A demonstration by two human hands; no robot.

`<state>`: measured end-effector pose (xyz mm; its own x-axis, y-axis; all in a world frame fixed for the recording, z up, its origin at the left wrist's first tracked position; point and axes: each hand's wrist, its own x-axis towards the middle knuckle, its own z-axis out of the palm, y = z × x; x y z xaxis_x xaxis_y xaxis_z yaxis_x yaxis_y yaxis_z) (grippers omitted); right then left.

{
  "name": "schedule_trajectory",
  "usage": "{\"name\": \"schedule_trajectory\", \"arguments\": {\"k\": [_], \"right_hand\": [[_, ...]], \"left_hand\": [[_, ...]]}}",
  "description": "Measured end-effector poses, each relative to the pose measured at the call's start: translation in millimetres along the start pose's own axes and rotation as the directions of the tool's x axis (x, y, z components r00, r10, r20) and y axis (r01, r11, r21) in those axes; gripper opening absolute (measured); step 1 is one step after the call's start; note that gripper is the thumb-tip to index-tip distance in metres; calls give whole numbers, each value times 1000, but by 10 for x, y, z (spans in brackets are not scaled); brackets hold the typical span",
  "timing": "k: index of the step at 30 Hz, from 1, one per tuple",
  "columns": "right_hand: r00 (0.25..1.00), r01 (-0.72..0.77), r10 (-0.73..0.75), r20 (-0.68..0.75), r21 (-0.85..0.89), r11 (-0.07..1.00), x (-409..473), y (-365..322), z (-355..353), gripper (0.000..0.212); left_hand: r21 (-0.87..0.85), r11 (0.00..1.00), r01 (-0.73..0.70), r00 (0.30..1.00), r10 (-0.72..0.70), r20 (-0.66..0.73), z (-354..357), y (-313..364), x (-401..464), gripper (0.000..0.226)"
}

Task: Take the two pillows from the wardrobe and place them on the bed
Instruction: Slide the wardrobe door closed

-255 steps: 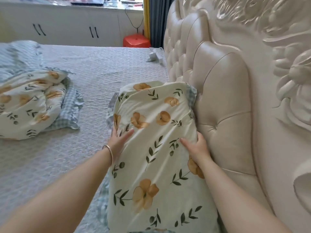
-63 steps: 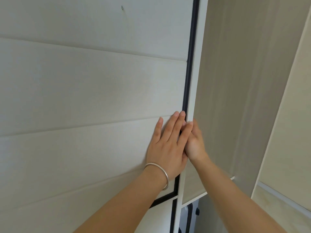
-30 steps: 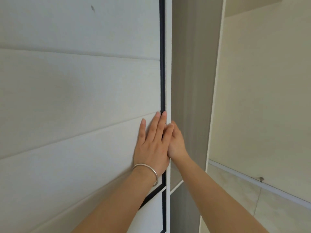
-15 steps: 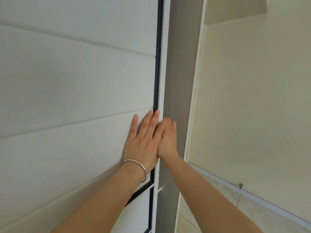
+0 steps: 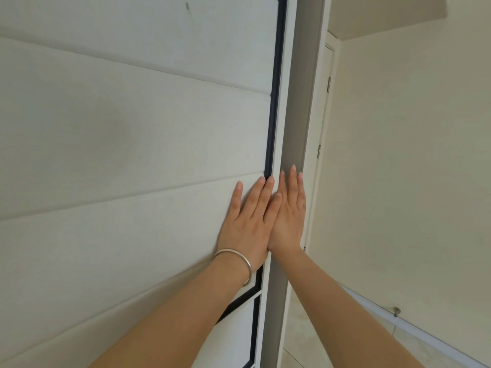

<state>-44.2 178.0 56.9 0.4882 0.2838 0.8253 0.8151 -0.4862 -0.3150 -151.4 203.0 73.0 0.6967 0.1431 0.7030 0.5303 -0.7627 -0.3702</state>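
Note:
A white sliding wardrobe door (image 5: pixel 132 155) with horizontal panels and a black edge strip fills the left of the view. My left hand (image 5: pixel 249 221), with a silver bangle at the wrist, lies flat on the door near its right edge. My right hand (image 5: pixel 288 213) lies flat beside it, fingers straight, on the grey side panel (image 5: pixel 297 102) of the wardrobe. The door's edge meets that panel, so no opening shows. No pillow and no bed is in view.
To the right stands a cream wall (image 5: pixel 411 168) with a white baseboard (image 5: pixel 425 333) low down and tiled floor (image 5: pixel 305 328) below. A white door frame with hinges (image 5: pixel 322 128) runs beside the wardrobe's side.
The wardrobe door has slid right until the opening vanished. My right hand has gone from gripping the door's edge to lying flat with straight fingers. Earlier I was at the bed with a pillow.

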Motion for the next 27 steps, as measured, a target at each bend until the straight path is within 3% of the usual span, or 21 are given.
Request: {"name": "schedule_trajectory", "arguments": {"k": [5, 9, 13, 21, 27], "right_hand": [[999, -43, 43, -28, 15, 999, 80, 195, 41, 61], [990, -138, 140, 14, 291, 947, 110, 300, 9, 63], [961, -277, 240, 140, 392, 877, 153, 396, -5, 69], [934, -358, 294, 204, 525, 772, 202, 432, 3, 63], [922, -387, 326, 209, 524, 759, 184, 432, -25, 58]], "left_hand": [[-16, 999, -35, 999, 35, 31, 102, 150, 143, 74], [-36, 998, -52, 999, 52, 4, 184, 253, 251, 74], [-52, 996, -77, 997, 77, 3, 232, 354, 352, 75], [-20, 997, -70, 998, 70, 1, 315, 388, 439, 86], [-75, 995, -62, 998, 63, 15, 319, 402, 424, 81]]}}
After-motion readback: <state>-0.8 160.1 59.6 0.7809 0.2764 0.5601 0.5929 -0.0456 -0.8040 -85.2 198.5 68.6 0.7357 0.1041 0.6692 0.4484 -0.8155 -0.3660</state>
